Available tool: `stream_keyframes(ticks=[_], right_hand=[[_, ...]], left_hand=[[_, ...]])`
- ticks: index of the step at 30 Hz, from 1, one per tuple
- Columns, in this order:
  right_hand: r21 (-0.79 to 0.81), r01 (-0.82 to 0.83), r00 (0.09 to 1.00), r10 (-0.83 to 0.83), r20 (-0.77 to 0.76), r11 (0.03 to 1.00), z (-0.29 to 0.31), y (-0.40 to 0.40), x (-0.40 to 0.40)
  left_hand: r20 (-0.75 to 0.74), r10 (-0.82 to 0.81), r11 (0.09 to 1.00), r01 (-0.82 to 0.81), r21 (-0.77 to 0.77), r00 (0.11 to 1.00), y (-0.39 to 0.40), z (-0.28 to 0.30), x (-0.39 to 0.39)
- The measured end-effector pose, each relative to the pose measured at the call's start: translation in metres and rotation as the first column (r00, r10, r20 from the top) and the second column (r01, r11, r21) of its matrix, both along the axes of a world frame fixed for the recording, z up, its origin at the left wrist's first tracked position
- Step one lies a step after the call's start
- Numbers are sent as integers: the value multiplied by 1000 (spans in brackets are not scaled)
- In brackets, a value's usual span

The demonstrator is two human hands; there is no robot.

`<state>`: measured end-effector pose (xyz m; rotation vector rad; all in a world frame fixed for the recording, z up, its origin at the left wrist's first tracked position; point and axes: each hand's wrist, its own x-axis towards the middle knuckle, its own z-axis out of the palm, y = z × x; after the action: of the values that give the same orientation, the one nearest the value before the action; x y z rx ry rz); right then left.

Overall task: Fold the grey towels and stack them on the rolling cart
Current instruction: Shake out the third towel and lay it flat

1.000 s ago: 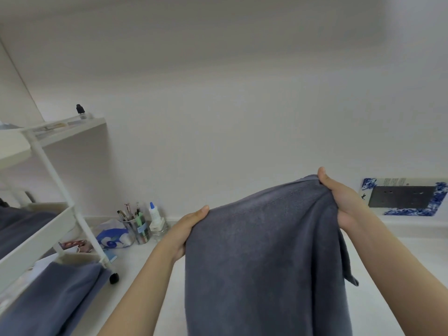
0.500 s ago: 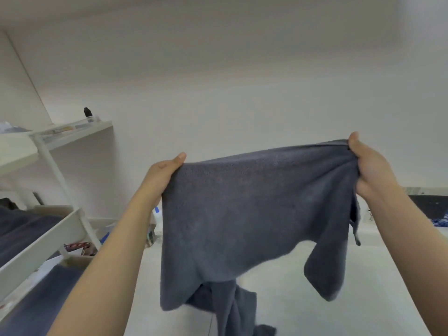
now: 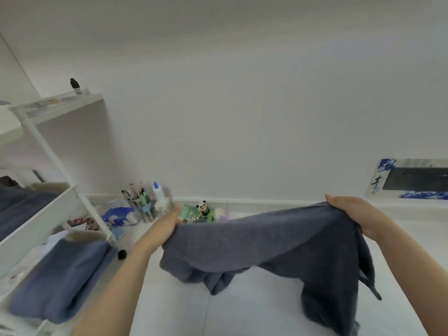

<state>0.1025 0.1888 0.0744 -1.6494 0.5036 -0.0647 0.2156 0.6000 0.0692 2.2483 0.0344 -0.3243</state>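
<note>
Grey towel (image 3: 278,241) stretched wide over the white surface (image 3: 174,299), top edge raised, lower folds sagging onto it. Left hand (image 3: 167,223) gripping the left corner, fingers curled round the cloth. Right hand (image 3: 356,214) clutching the right corner, thumb on top, bunched fabric hanging below. White rolling cart (image 3: 48,214) at far left, folded towels (image 3: 60,275) lying on its lower shelves. Behind, near the wall: pen cup (image 3: 143,207), glue bottle (image 3: 158,195), panda figure (image 3: 203,208).
</note>
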Motion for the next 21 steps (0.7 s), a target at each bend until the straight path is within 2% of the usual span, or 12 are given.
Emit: stream_keyframes(ticks=[3, 6, 10, 13, 15, 17, 19, 21], right_hand=[[-128, 52, 997, -43, 70, 990, -6, 2, 2], [-224, 143, 967, -88, 238, 964, 5, -1, 14], [-131, 185, 904, -117, 411, 974, 37, -2, 16], [-109, 74, 913, -24, 407, 991, 58, -6, 0], [-168, -46, 967, 85, 238, 985, 57, -11, -15], [-296, -163, 986, 146, -78, 941, 40, -14, -28], [-421, -358, 898, 185, -398, 834, 17, -10, -39], [-408, -571, 721, 197, -665, 712, -14, -2, -50]], left_hand=[[64, 84, 993, -77, -91, 994, -5, -12, -6], [115, 189, 959, -158, -234, 975, -8, -10, 3], [90, 229, 924, -187, -334, 969, -9, -7, 16], [73, 211, 927, -175, -331, 975, -11, -10, 17], [28, 147, 949, -133, -286, 989, -9, -19, 17], [-65, 54, 977, -66, -204, 996, -7, -32, 13], [-159, -21, 999, 15, -40, 987, -4, -50, 8], [-283, -90, 984, 129, 122, 955, -1, -76, 4]])
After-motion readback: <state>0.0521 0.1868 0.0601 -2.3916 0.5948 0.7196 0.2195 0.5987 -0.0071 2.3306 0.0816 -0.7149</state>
